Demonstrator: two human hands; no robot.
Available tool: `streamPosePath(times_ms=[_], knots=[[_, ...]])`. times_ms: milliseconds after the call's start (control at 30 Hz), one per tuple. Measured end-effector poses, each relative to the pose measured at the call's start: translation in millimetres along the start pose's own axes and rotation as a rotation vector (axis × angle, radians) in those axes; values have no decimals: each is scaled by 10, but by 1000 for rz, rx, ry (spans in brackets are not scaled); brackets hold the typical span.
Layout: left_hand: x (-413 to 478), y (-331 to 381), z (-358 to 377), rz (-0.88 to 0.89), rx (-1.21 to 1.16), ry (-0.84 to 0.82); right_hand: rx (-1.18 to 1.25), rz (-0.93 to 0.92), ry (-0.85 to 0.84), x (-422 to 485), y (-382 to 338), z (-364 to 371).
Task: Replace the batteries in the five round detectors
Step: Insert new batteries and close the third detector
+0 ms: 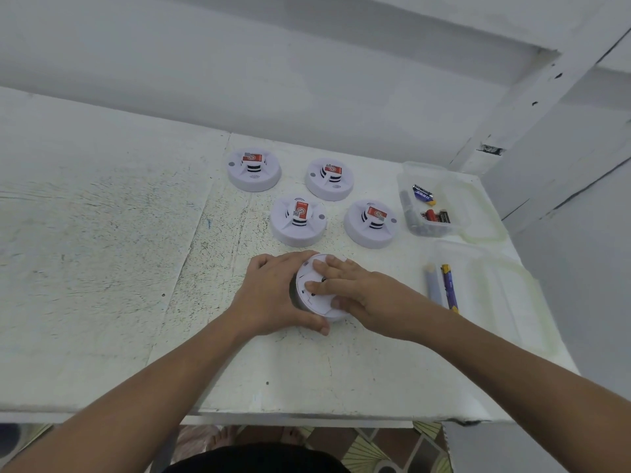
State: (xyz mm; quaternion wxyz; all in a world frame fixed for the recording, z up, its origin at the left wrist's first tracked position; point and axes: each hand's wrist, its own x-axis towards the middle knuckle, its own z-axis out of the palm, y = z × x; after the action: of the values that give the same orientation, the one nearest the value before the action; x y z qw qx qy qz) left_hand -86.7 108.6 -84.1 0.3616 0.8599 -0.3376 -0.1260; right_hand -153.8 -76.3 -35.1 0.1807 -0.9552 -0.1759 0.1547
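Several white round detectors lie on the white table. One detector is turned base-up near the middle. My left hand wraps around its left rim, thumb at the near edge. My right hand lies flat on its back, fingers spread over the cover. Beyond it stand the other detectors, each upright with a red label: far left, far right, near left, near right. A clear box at the right holds several batteries. Two batteries lie in a second clear tray.
A wall rises behind the table and a white post stands at the back right. The table's right edge runs just past the clear trays. Patterned floor and bare feet show below the near edge.
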Motion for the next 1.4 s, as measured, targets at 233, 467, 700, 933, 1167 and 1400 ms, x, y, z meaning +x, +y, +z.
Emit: streamPosePath(times_ms=[233, 467, 700, 933, 1167, 1400], knots=[[-9, -2, 6, 9, 1, 13, 45, 36, 61, -9, -44, 107], [-30, 34, -12, -8, -28, 20, 61, 82, 129, -20, -97, 200], [-28, 4, -13, -8, -63, 23, 251, 144, 295, -89, -107, 331], [-51, 38, -49, -76, -173, 29, 706, 333, 573, -214, -200, 491], [-13, -79, 64, -170, -213, 97, 730, 273, 607, -176, -119, 425], [-37, -72, 11, 21, -295, 217, 1073, 279, 781, -100, -68, 312]])
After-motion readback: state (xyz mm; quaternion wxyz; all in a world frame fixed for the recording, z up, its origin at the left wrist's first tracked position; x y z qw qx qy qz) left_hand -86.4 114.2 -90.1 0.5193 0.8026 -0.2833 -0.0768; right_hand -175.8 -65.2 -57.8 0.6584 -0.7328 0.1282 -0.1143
